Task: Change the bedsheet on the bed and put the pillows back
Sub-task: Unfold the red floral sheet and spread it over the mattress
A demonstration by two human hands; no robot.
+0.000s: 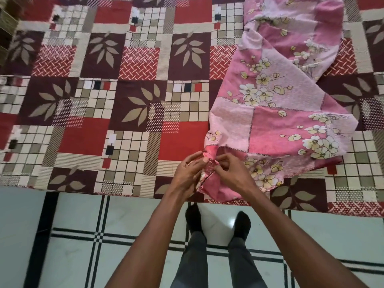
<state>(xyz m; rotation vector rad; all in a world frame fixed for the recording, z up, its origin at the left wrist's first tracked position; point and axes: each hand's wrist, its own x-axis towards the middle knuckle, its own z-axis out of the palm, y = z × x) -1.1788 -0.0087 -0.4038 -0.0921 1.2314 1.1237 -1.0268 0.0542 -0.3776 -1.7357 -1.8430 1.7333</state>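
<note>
A pink bedsheet (278, 104) with cream flowers lies bunched in a long strip over the right half of the bed. The bed (104, 96) is covered by a red, maroon and cream patchwork cover with leaf prints. At the bed's near edge, my left hand (187, 173) and my right hand (230, 171) both pinch a gathered corner of the pink sheet between fingers and thumbs. The two hands sit close together, almost touching. No pillows are in view.
White floor tiles (72, 235) with dark line bands lie below the bed's near edge. My feet (216, 223) in dark socks stand on them, close to the bed. A brownish surface (6, 19) shows at the far left corner.
</note>
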